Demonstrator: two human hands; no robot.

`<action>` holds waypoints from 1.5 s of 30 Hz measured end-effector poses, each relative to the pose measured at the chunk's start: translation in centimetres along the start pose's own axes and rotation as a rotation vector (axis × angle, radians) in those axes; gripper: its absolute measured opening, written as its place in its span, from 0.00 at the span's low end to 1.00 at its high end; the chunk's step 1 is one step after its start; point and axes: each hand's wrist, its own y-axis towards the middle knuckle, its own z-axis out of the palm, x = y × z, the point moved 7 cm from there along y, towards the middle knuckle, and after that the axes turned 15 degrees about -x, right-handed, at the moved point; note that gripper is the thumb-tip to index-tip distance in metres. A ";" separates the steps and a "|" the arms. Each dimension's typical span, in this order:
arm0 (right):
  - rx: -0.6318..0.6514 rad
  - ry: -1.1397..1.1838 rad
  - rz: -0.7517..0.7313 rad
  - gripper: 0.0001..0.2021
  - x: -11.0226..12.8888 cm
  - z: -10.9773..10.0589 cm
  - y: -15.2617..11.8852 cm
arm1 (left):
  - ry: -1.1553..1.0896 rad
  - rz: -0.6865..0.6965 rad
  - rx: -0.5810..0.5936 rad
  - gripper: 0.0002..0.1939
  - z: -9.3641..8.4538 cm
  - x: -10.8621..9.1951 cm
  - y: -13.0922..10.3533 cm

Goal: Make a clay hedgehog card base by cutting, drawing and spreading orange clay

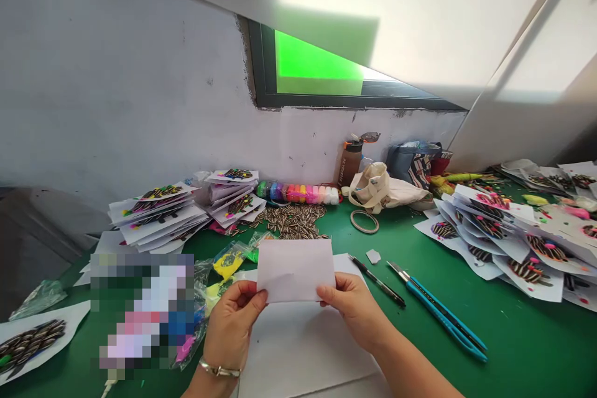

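Note:
A small folded white paper [295, 267] is held up at the centre of the head view. My left hand [236, 317] pinches its lower left corner between thumb and fingers; a bracelet is on that wrist. At its lower right edge, my right hand [354, 308] grips it the same way. Below and behind it lie larger white sheets [303, 348] on the green table. A black pen [379, 281] rests to the right of my right hand, beside a blue-handled tool [443, 317] with a pointed metal end.
Seed-decorated papers are stacked at left [161, 214] and right [494, 236]. Behind my hands lie a pile of striped seeds [293, 221], a row of coloured clay [298, 193] and a tape roll [364, 222]. A brown bottle [349, 165] and cloth bag [382, 189] stand near the wall.

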 end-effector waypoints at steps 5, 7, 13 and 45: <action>-0.085 -0.132 -0.045 0.12 0.0 -0.8 0.2 | 0.024 -0.062 0.023 0.18 0.4 0.2 -0.3; -0.080 -0.139 -0.052 0.11 0.0 -0.7 0.1 | 0.057 -0.020 0.023 0.17 0.3 0.2 -0.2; -0.090 0.038 -0.083 0.08 1.0 -0.3 -0.5 | 0.102 0.067 0.012 0.24 -0.3 0.3 0.1; -0.237 0.006 -0.011 0.17 0.2 -2.6 0.8 | 0.323 0.124 0.226 0.17 1.0 0.3 -1.0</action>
